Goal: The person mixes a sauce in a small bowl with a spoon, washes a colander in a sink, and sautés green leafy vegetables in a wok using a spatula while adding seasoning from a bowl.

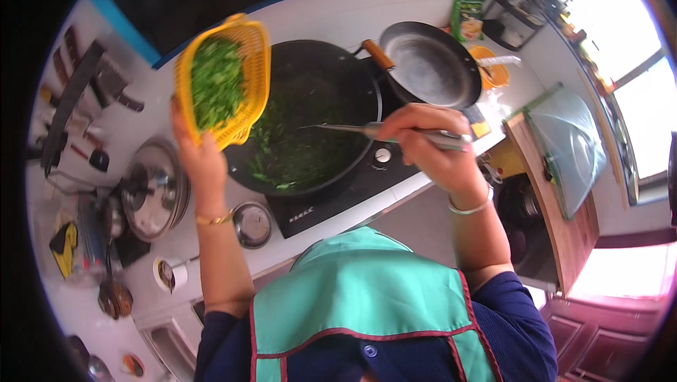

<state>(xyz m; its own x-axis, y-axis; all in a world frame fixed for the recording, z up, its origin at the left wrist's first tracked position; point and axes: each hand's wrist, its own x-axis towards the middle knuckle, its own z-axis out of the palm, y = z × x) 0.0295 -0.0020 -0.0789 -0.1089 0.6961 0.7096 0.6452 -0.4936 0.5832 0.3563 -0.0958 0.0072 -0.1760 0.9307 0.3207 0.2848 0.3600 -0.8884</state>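
My left hand (pixel 201 163) grips a yellow plastic basket (pixel 259 75) by its near-left side. Finely chopped greens (pixel 214 82) fill the basket, which is tilted above the left side of a large black wok (pixel 356 79). More green leaves (pixel 282 163) lie in the wok, thickest toward its near left. Closed around the grey handle of a long-handled metal cooking utensil (pixel 345 127) is my right hand (pixel 430 146), at the wok's right rim. The thin shaft points left over the wok; its far end is too dim to make out.
Right of the wok stands a wooden-handled pan (pixel 430 61), with an orange bowl (pixel 493 72) beyond it. A glass lid (pixel 154 188), a small metal bowl (pixel 252 225) and a white mug (pixel 171 274) are at the left. Knives (pixel 109 82) hang on the left wall; a mesh food cover (pixel 568 142) sits far right.
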